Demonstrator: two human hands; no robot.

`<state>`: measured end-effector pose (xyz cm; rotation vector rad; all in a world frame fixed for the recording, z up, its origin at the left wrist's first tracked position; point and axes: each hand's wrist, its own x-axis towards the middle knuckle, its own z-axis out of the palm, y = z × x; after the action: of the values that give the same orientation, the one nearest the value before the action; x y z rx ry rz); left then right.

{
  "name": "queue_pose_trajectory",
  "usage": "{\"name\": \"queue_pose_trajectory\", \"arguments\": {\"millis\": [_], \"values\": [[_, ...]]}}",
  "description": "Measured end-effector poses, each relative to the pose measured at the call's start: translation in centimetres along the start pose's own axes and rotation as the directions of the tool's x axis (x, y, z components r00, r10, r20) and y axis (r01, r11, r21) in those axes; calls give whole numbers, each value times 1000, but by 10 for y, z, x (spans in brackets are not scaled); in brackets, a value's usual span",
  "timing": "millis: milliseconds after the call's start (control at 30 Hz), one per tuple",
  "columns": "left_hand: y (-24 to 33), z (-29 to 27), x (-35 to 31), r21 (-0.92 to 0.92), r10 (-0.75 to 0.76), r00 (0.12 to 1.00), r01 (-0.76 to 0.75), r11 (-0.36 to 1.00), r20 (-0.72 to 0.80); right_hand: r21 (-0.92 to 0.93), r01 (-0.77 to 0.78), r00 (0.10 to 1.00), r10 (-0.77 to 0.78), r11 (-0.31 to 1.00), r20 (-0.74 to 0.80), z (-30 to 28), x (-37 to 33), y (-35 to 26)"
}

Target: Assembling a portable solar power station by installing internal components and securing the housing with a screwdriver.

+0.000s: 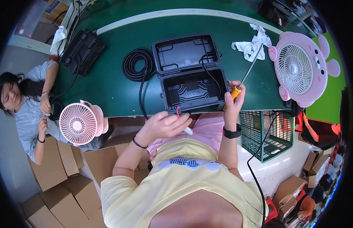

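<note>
A black plastic case (186, 85) lies with its lid (186, 51) raised at the table's near edge. My left hand (167, 125) is closed at its front left corner, with the black cable (141, 98) running into it. A thin red wire (177, 110) shows at the fingertips, and a small white piece (188, 130) sticks out below them. My right hand (234, 100) grips a screwdriver by its orange handle (236, 92) beside the case's right side. Its long metal shaft (252, 65) points up and away. The rest of the cable lies coiled left of the case.
A pink animal-shaped fan (294, 69) stands at right near crumpled white paper (254, 45). To the left are a small pink fan (78, 124), another black case (83, 51) and a seated person (35, 91). Cardboard boxes (66, 199) and a green crate (266, 138) sit below.
</note>
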<state>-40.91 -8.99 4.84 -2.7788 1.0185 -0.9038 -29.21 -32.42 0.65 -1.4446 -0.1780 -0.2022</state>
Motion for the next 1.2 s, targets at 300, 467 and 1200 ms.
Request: {"name": "queue_pose_trajectory", "arguments": {"millis": [300, 467, 1200], "values": [[-12, -14, 33, -344, -596, 803, 564, 751, 15, 23, 1, 1000, -1, 1000, 13, 0, -1, 3], [-24, -28, 57, -178, -726, 673, 739, 650, 142, 5, 28, 999, -28, 1000, 29, 0, -2, 4], [-27, -4, 104, -612, -334, 885, 466, 639, 325, 24, 11, 999, -10, 1000, -37, 2, -5, 3]]}}
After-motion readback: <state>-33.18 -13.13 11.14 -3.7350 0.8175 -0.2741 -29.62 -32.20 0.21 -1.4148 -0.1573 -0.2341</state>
